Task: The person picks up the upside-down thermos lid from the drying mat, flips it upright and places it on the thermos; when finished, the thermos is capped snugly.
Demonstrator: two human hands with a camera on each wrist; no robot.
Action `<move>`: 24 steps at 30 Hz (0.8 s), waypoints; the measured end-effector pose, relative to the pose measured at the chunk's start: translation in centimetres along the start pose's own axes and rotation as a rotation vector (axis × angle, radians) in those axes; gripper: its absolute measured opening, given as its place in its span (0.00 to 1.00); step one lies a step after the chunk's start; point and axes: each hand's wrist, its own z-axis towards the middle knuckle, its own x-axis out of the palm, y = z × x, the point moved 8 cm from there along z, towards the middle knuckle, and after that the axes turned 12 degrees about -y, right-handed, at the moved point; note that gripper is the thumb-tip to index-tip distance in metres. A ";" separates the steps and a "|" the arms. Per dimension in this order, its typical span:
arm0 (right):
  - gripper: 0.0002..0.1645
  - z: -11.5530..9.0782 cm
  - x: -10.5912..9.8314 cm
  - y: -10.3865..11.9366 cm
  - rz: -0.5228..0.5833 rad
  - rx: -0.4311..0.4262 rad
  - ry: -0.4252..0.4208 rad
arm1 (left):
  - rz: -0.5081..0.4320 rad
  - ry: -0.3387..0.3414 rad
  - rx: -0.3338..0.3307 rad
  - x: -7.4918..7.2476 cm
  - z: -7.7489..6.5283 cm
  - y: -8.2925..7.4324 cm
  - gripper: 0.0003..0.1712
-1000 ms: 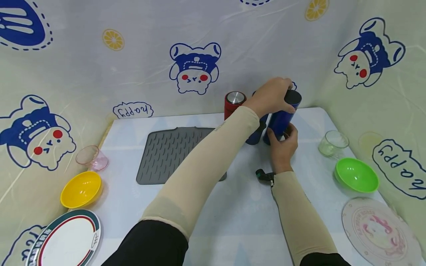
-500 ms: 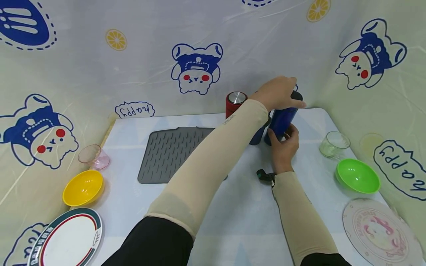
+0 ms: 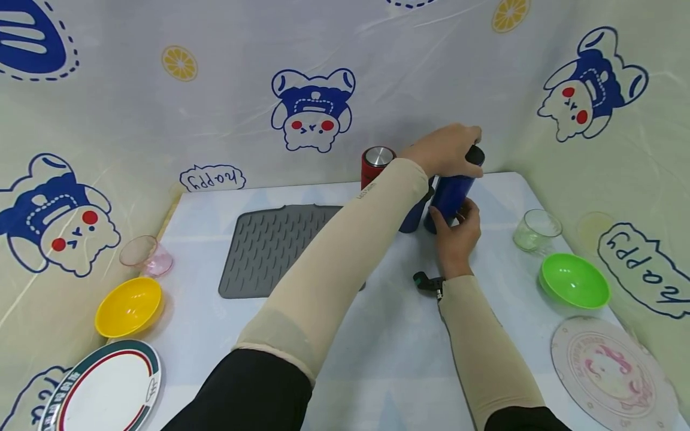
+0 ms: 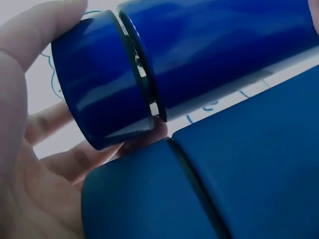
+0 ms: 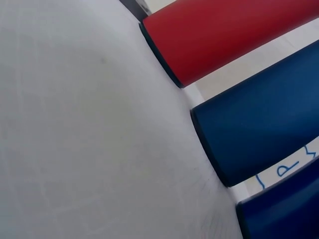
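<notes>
A glossy blue thermos flask (image 3: 451, 194) stands at the back right of the table in the head view. My left hand (image 3: 444, 149) grips its lid (image 4: 97, 82) from above, with the thumb on one side and fingers on the other. Between lid and body the left wrist view shows a narrow dark gap with bright spots. Low on the same flask, my right hand (image 3: 459, 239) holds the body with thumb and fingers. A matte teal-blue flask (image 5: 264, 114) stands right beside it, partly behind my left arm. Beyond that is a red flask (image 5: 224, 40) with a silver-topped lid.
A grey ridged mat (image 3: 280, 248) lies left of the flasks, partly under my left arm in view. At left are a pink glass (image 3: 153, 257), yellow bowl (image 3: 129, 308) and rimmed plate (image 3: 108, 389). Right side: a greenish glass (image 3: 533, 233), green bowl (image 3: 574, 281) and pink-patterned plate (image 3: 614, 371).
My left hand has shifted slightly right and turned over the flask's lid, covering more of its dark top. The right hand keeps its hold low on the body.
</notes>
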 end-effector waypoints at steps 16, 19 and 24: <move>0.40 -0.2 0.2 -0.2 -0.007 -0.044 0.012 | 0.075 -0.029 -0.012 -0.4 0.1 0.1 0.40; 0.39 -0.2 0.2 -0.2 -0.006 -0.046 0.017 | 0.032 -0.017 0.017 -0.4 0.1 -0.5 0.36; 0.39 -0.1 0.2 -0.1 -0.004 -0.038 0.029 | 0.136 -0.008 -0.005 -0.5 -0.2 -0.5 0.40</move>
